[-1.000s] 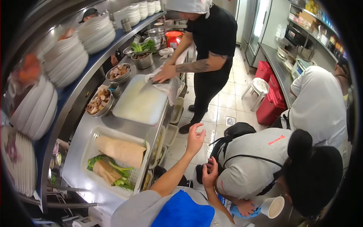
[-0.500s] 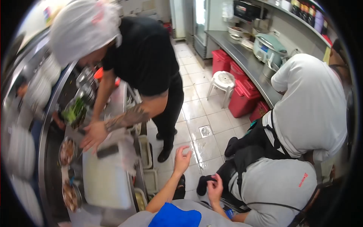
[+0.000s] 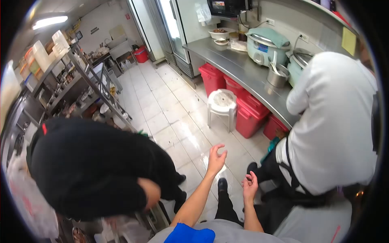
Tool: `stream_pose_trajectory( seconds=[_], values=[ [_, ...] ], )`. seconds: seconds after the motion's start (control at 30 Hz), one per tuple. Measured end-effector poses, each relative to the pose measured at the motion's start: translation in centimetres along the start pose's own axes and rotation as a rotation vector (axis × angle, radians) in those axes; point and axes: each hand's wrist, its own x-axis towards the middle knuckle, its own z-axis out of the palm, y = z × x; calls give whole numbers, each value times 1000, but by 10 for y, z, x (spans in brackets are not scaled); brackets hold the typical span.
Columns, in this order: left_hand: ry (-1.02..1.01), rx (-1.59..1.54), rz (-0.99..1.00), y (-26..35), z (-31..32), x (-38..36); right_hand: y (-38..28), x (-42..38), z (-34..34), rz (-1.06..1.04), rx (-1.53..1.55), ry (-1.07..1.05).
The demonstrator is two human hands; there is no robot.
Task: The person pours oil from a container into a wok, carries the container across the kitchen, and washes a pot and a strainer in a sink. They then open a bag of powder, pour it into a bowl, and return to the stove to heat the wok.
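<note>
Out in front of my body, above the tiled floor (image 3: 174, 109), my left hand (image 3: 216, 160) is raised with thumb and fingers curved apart; nothing lies between them. My right hand (image 3: 249, 188) is lower and closer to my body, its fingers loosely spread and holding nothing. Neither hand touches anything. Beyond my left hand stands a white plastic stool (image 3: 222, 102). The person in white (image 3: 330, 125) is beside my right hand.
A person in black (image 3: 89, 168) bends over the left counter. Along the right runs a steel counter (image 3: 231, 56) with a rice cooker (image 3: 261, 50) and a metal pot (image 3: 278, 76). Red bins (image 3: 249, 115) sit beneath it. Ahead are a glass-door fridge (image 3: 172, 30) and shelves (image 3: 67, 87).
My view has lifted and moved forward along the aisle. The person in black now appears lower at the left, and the left counter is mostly out of view. Both my hands stay raised and empty.
</note>
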Motion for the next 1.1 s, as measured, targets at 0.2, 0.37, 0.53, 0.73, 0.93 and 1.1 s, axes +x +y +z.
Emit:
stream_pose_trajectory(
  seconds=[0.2, 0.37, 0.53, 0.73, 0.93, 1.1],
  values=[
    [248, -142, -773, -116, -50, 113, -70, 190, 123, -204, -166, -289],
    [366, -159, -933, -139, -102, 122, -121, 286, 228, -189, -74, -506],
    [409, -65, -1040, -172, -156, 156, -78, 354, 322, -237, -380, -792],
    [153, -90, -850, -190, -204, 275, 39, 417, 305, -182, -813, -980],
    [210, -118, -796, -178, -282, 402, 100, 420, 190, 861, -981, -448],
    [399, 129, -732, -201, -419, 496, 135, 508, 328, 756, -1120, -719]
  ],
)
